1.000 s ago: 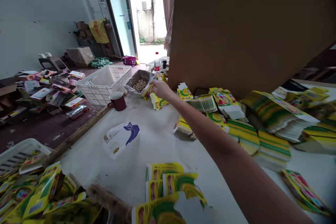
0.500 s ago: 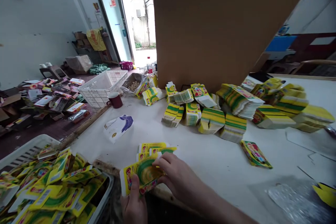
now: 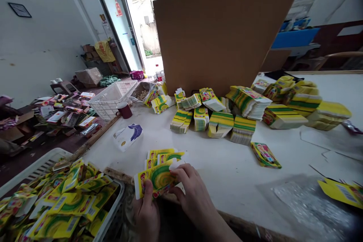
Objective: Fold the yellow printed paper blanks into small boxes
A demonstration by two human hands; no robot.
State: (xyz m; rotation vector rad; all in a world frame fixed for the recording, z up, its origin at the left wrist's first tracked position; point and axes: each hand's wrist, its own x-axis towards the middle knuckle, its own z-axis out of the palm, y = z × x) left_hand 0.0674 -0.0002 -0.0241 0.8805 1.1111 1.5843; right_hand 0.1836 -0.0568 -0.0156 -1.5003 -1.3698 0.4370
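Carton (image 3: 159, 176) near table edge (image 3: 241, 222)

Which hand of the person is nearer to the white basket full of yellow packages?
Left. The left hand is right of the white basket, holding one end of a yellow box; the right hand is farther right, at its other end.

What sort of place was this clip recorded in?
Probably a small packing workshop: stacked yellow cartons stand on a white table, a crate is heaped with yellow packs, and mixed boxes cover part of the floor.
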